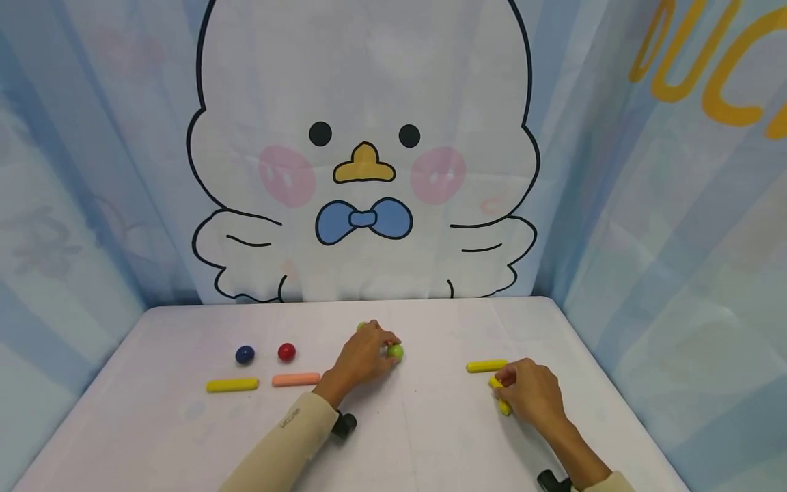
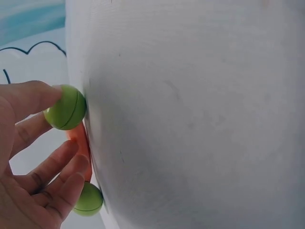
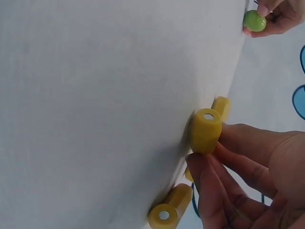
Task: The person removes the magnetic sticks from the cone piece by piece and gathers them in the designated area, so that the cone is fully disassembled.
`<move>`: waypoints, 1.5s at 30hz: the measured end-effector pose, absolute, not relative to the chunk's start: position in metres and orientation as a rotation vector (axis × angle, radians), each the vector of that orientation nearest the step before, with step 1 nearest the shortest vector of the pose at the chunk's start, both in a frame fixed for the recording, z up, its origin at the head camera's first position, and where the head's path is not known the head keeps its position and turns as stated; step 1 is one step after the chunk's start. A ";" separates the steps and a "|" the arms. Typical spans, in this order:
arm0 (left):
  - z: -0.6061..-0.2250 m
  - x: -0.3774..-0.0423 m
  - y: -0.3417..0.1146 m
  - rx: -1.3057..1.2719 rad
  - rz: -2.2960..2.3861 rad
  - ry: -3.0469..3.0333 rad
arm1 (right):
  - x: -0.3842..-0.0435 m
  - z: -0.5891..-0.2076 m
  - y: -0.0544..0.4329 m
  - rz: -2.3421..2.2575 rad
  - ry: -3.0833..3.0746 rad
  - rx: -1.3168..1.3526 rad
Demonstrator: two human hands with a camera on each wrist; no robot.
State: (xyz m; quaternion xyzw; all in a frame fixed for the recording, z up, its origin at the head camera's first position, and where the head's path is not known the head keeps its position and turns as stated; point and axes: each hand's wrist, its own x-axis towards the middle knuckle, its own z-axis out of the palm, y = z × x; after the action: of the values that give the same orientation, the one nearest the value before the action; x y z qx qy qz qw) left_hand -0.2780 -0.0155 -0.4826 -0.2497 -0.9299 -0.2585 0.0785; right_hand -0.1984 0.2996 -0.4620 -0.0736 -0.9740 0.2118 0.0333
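Observation:
My left hand pinches a green ball between thumb and finger at the table's middle. A second green ball rests by its other fingers, mostly covered by that hand in the head view. Behind the fingers in the left wrist view lies part of an orange stick. My right hand pinches a yellow stick with a pale dot on its end. Close to it are a yellow stick lying sideways and a yellow end below the fingers; whether that end belongs to the held stick I cannot tell.
On the left of the white table sit a dark blue ball and a red ball. In front of them lie a yellow stick and a salmon stick. A printed curtain stands behind the table.

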 end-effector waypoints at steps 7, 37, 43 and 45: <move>-0.484 -0.277 -0.016 -0.747 -0.754 -2.781 | -0.199 -0.458 0.296 0.601 -2.947 -0.232; -0.484 -0.269 -0.031 -0.608 -0.929 -2.865 | -0.260 -0.468 0.174 1.033 -2.808 0.148; -0.487 -0.268 -0.034 -0.638 -0.998 -2.847 | -0.278 -0.472 0.158 1.065 -2.808 0.161; -0.487 -0.267 -0.034 -0.655 -1.022 -2.837 | -0.284 -0.474 0.154 1.089 -2.819 0.136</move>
State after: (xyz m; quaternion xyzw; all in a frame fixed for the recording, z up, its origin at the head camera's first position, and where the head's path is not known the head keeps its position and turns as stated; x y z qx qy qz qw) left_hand -0.2673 -0.0340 -0.4867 -0.2121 -0.9190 -0.3312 0.0281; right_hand -0.2840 0.1535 -0.4739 0.0449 -0.9303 0.3594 0.0585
